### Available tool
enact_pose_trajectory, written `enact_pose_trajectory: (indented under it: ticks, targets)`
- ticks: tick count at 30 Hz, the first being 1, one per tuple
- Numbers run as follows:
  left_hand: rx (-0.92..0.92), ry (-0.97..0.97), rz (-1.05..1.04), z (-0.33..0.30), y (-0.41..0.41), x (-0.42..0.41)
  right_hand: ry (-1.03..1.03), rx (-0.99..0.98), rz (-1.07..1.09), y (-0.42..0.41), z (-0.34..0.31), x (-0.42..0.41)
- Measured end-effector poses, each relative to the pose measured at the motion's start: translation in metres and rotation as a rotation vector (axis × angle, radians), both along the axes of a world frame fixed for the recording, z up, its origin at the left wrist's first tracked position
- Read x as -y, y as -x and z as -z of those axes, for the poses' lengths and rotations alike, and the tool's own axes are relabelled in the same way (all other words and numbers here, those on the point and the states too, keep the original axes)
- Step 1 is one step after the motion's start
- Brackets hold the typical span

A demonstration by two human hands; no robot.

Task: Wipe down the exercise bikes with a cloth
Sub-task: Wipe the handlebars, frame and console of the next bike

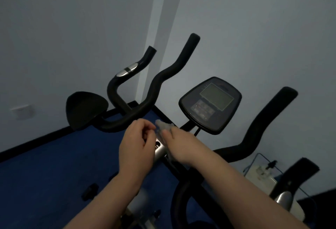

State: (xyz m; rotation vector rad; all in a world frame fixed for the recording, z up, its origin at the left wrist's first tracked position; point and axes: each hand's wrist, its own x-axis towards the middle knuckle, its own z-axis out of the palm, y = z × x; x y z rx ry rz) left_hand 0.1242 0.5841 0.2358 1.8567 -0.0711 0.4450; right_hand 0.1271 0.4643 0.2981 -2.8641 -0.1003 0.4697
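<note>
An exercise bike fills the middle of the head view, with black curved handlebars [160,81], a console [211,105] with a grey screen, and a silver stem [160,149] below. My right hand [179,142] holds a pale, thin cloth [162,126] over the stem, just under the console. My left hand [137,144] is close beside it, fingers curled and pinched near the cloth's left edge; whether it touches the cloth is unclear. A black pad [85,109] sits at the left end of the handlebars.
Light walls meet in a corner behind the bike. Blue carpet [45,170] with a black skirting covers the floor at left. A wall socket [22,111] is low on the left wall. A white wire-framed object [261,171] stands at lower right behind another black handlebar [269,121].
</note>
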Motion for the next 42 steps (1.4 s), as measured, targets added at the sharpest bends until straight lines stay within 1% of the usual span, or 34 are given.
enact_pose_trajectory:
  ticks: [3,6,8,9,11,13,15,17,18,19,21,23,24,25,27,29,31,34,36,38,40,42]
  targets:
    - [-0.004,-0.061,0.013,-0.001,0.001,0.001,0.042,-0.042,-0.025,-0.009,-0.007,-0.005]
    - [0.014,-0.098,0.038,-0.002,0.001,-0.001,0.067,-0.001,-0.095,0.013,0.0,0.0]
    - [0.034,-0.108,0.041,-0.002,0.001,-0.002,0.09,0.022,-0.058,0.014,0.002,0.005]
    - [0.032,-0.109,0.04,-0.002,0.002,-0.001,0.098,0.026,-0.004,0.008,0.001,0.005]
    - [0.012,-0.107,0.039,-0.004,0.004,-0.001,0.078,0.077,0.072,-0.005,0.0,0.001]
    - [0.013,-0.108,0.065,-0.005,0.003,-0.004,0.038,0.105,0.089,-0.008,0.001,-0.001]
    - [0.074,-0.174,0.127,-0.012,-0.003,-0.006,-0.008,0.113,0.066,-0.001,0.0,0.007]
    - [0.145,-0.249,0.162,-0.027,-0.017,-0.003,0.033,0.067,-0.003,-0.001,-0.011,0.026]
    - [0.144,-0.285,0.179,-0.034,-0.026,0.001,0.061,0.075,-0.013,-0.006,-0.018,0.037]
    - [0.113,-0.321,0.202,-0.042,-0.034,0.009,0.069,0.114,0.005,-0.014,-0.025,0.049]
    - [-0.001,-0.406,0.263,-0.045,-0.046,0.025,0.046,0.249,0.113,-0.034,-0.033,0.073]
    - [-0.106,-0.617,0.33,-0.038,-0.049,0.039,0.021,0.398,0.213,-0.058,-0.034,0.09]
    - [-0.129,-0.72,0.349,-0.033,-0.048,0.042,0.0,0.456,0.239,-0.072,-0.032,0.096]
    - [-0.128,-0.773,0.348,-0.029,-0.047,0.043,-0.013,0.494,0.236,-0.086,-0.027,0.098]
    - [-0.107,-0.752,0.304,-0.025,-0.047,0.042,0.043,0.52,0.143,-0.112,-0.014,0.093]
    - [-0.097,-0.732,0.276,-0.025,-0.049,0.04,0.18,0.544,0.057,-0.13,-0.001,0.079]
    - [-0.086,-0.744,0.286,-0.024,-0.049,0.04,0.289,0.529,0.005,-0.129,0.01,0.068]
    - [-0.077,-0.749,0.3,-0.027,-0.046,0.039,0.37,0.36,-0.126,-0.099,0.019,0.077]
    - [-0.073,-0.743,0.311,-0.029,-0.046,0.039,0.457,0.252,-0.153,-0.082,0.015,0.097]
    - [-0.075,-0.739,0.319,-0.027,-0.046,0.039,0.499,0.201,-0.069,-0.083,0.003,0.116]
    - [-0.082,-0.741,0.319,-0.026,-0.048,0.039,0.489,0.224,0.047,-0.101,-0.01,0.12]
    - [-0.087,-0.743,0.315,-0.026,-0.048,0.04,0.432,0.267,0.142,-0.122,-0.015,0.107]
